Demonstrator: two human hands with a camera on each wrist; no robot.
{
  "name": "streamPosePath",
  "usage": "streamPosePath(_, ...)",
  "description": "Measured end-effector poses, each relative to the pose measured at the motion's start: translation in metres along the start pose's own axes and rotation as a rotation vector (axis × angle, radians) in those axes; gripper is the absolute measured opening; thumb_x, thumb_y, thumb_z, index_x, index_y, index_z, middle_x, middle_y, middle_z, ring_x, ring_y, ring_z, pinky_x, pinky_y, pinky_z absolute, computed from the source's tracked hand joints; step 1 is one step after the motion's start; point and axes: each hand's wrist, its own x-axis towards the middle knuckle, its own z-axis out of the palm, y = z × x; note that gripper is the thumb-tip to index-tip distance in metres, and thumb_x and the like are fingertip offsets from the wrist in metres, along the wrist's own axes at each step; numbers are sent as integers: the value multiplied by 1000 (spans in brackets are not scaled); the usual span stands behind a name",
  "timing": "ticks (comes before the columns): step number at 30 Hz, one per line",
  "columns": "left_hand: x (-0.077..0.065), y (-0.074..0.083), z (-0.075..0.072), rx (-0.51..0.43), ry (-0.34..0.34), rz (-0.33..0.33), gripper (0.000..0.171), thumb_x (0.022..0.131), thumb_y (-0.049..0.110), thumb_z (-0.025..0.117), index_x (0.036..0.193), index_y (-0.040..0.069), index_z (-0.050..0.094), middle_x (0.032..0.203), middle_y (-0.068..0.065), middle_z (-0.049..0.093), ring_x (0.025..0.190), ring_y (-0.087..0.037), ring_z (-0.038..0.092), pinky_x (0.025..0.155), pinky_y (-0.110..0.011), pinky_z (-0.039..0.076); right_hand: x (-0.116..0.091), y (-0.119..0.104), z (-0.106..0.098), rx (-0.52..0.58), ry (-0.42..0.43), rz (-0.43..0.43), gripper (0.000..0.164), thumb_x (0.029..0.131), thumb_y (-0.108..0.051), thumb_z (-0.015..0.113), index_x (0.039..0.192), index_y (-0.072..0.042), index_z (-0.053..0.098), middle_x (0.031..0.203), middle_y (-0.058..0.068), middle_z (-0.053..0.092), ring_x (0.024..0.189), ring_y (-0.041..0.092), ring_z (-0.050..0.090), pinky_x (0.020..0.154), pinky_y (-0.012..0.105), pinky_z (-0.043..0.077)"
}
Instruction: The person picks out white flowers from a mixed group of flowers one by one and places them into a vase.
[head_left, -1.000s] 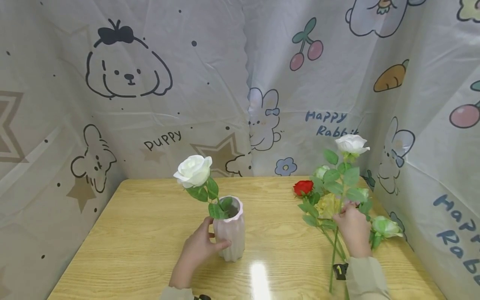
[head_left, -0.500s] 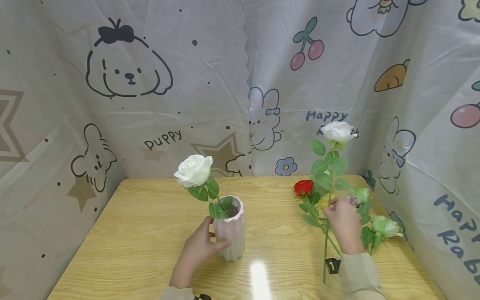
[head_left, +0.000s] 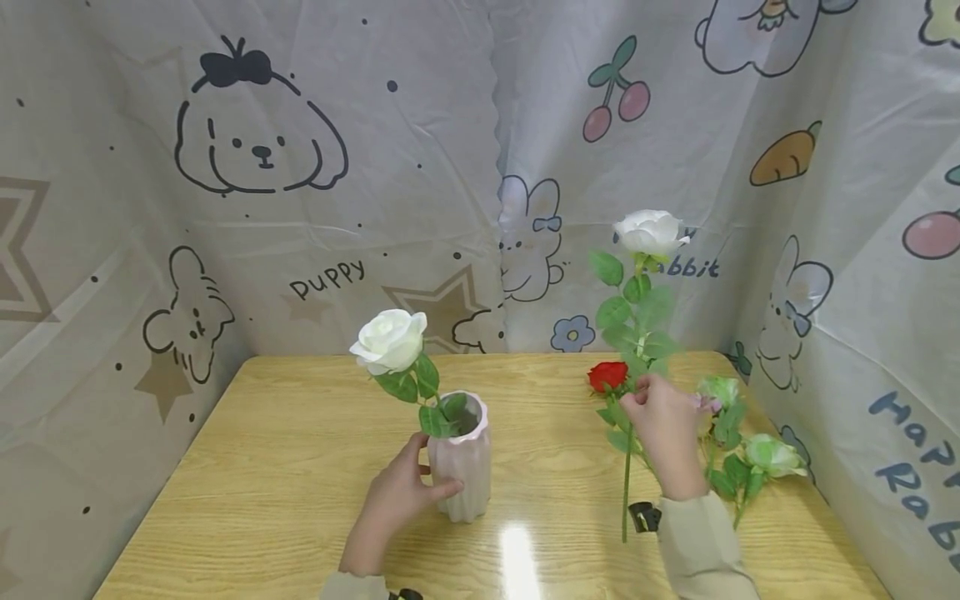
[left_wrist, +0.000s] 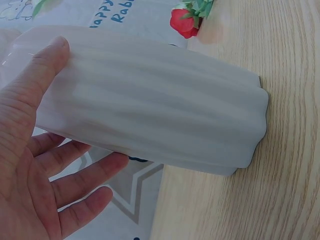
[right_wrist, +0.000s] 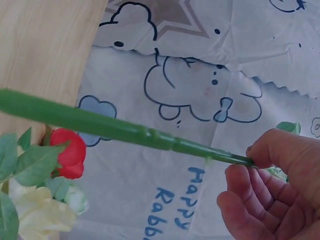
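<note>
A pale, ribbed vase [head_left: 461,479] stands upright on the table, one white rose [head_left: 390,342] leaning out of its mouth to the left. My left hand [head_left: 405,496] grips the vase from its left side; in the left wrist view the thumb [left_wrist: 52,55] lies along one side of the vase [left_wrist: 155,100]. Between thumb and fingers, my right hand [head_left: 663,425] pinches the stem of a second white rose [head_left: 649,232], held upright above the table. The right wrist view shows its green stem [right_wrist: 120,129] running out from my right hand [right_wrist: 272,185].
Behind and beside my right hand lie a red rose [head_left: 607,376], a pale green rose [head_left: 774,455] and other flowers, partly hidden. The wooden table [head_left: 300,433] ends at a printed curtain [head_left: 420,208] at the back and both sides.
My right hand has lifted the second white rose and moved left with it, away from the flowers on the right. The left hand and the vase have stayed in place.
</note>
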Motion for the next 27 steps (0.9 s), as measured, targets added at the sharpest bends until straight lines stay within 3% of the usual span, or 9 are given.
streamPosePath(1, 0, 0, 0, -1, -2, -3, 86, 64, 56, 68, 132, 16, 34, 132, -10, 49, 98, -25, 59, 75, -47, 50, 1, -3, 0, 6, -4, -1, 23, 76, -11, 52, 90, 5, 60, 77, 18, 66, 58, 20, 55, 56, 40, 47)
streamPosePath(4, 1, -1, 0, -2, -3, -1, 85, 64, 55, 68, 132, 16, 34, 132, -10, 49, 98, -24, 59, 74, -46, 50, 4, -12, -1, 40, -31, 12, 23, 77, -12, 52, 92, 3, 59, 79, 18, 66, 60, 19, 55, 52, 34, 47)
streamPosePath(12, 1, -3, 1, -7, -1, 2, 87, 64, 55, 68, 133, 16, 33, 134, -11, 47, 98, -24, 59, 74, -47, 50, 8, -35, 4, 96, -87, 31, 20, 79, -15, 54, 91, 0, 58, 79, 14, 64, 60, 17, 52, 56, 34, 47)
streamPosePath(27, 1, -3, 2, 3, 0, 9, 88, 64, 55, 69, 133, 15, 33, 134, -12, 47, 97, -23, 59, 73, -46, 51, 11, -66, 5, 146, 15, -86, 18, 77, -12, 52, 89, -1, 60, 73, 12, 64, 57, 16, 52, 54, 34, 47)
